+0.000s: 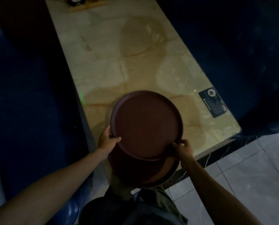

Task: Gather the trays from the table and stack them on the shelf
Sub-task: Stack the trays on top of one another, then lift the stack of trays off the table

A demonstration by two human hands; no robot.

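Note:
A round dark brown tray (146,125) is held above the near end of the marble table (119,65). My left hand (107,139) grips its left rim, thumb on top. My right hand (183,148) grips its lower right rim. Beneath it lies a second round brown tray (140,172), offset toward me and jutting past the table's near edge. Whether my hands also touch the lower tray I cannot tell. No shelf is in view.
A dark sticker (212,102) lies at the table's right near corner. A wooden board with dark items (85,2) sits at the far end. Dark blue seating (26,95) flanks both sides. Pale tiled floor (249,168) is at lower right.

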